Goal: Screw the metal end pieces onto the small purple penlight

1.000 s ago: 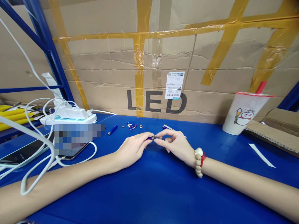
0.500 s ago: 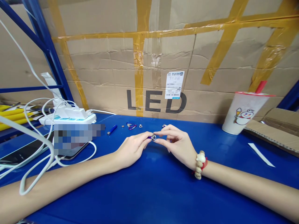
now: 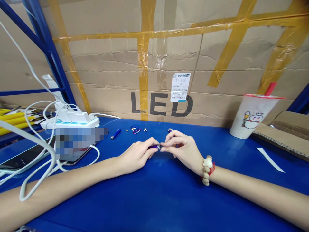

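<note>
Near the middle of the blue table, my left hand [image 3: 138, 154] is closed on a small dark blue tube [image 3: 154, 146], shaped like a mini flashlight, lying level and pointing right. My right hand [image 3: 184, 145], with a beaded bracelet at the wrist, pinches the small silver end piece [image 3: 160, 146] of that tube between thumb and forefinger. Whether this piece is separate from the tube I cannot tell. Partly hidden behind my right hand lies another small tube with a silver end [image 3: 170, 130].
Behind my hands lie a blue tube [image 3: 116, 133], a small round disc [image 3: 126, 130], small carabiners [image 3: 136, 130] and a silver part [image 3: 145, 130]. White cables, a power strip [image 3: 94, 123] and a phone [image 3: 77, 156] are left. A drink cup [image 3: 251, 120] and a paper strip [image 3: 270, 159] are right.
The silver end has turned away from the camera, and my right fingertips have closed in on it. My left fingers have shifted, showing more of the tube.
</note>
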Motion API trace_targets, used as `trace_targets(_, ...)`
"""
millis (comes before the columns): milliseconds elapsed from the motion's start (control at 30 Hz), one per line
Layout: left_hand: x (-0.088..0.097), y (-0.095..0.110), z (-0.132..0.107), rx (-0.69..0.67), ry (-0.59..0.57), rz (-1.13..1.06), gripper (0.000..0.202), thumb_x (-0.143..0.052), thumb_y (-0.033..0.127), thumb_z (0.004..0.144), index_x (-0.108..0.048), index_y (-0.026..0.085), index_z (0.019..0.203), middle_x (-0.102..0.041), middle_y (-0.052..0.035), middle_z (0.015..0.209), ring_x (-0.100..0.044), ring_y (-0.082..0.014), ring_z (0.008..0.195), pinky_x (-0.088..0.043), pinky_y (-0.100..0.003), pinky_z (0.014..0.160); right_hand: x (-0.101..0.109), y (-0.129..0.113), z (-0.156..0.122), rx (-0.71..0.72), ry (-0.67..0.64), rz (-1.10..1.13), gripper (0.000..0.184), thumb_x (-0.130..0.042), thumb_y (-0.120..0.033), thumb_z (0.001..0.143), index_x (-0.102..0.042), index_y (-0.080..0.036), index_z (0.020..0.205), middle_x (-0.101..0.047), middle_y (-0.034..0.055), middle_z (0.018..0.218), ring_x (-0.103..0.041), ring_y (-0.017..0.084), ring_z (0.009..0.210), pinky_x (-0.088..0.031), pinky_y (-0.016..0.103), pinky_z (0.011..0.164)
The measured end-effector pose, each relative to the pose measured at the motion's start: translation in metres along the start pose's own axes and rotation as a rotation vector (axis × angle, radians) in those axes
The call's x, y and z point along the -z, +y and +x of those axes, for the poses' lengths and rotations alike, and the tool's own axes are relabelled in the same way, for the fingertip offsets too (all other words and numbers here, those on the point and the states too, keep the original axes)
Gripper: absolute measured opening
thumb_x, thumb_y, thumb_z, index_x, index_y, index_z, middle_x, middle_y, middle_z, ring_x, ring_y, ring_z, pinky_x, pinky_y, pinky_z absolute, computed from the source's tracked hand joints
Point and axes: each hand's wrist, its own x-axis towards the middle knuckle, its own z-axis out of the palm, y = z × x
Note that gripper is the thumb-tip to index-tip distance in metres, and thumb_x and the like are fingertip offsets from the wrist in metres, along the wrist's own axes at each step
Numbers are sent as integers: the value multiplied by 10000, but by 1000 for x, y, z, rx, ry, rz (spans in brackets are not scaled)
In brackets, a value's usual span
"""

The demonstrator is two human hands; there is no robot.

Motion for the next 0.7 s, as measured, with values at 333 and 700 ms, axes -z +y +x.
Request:
trace_targets(333,-2,-2,-1,-12,-5,39,178,-315,301,909,-444,187,954,-535,18,709,-517,-109,633,-367,-217,618,0,-3,2,-217,-57,34,233,-760,-339,546,-668,-133,602,-547,21,741,-418,22,520,-329,180,460)
trace_targets(700,-4,-4,-1,-22,36,60,167,-358,309,898,-464,195,958,-585,-1,834,-565,-125,738,-400,-222,658,-1,-6,3,-390,-108,46,279,-763,-342,517,-655,-114,636,-567,14,734,-421,2,462,-314,158,418)
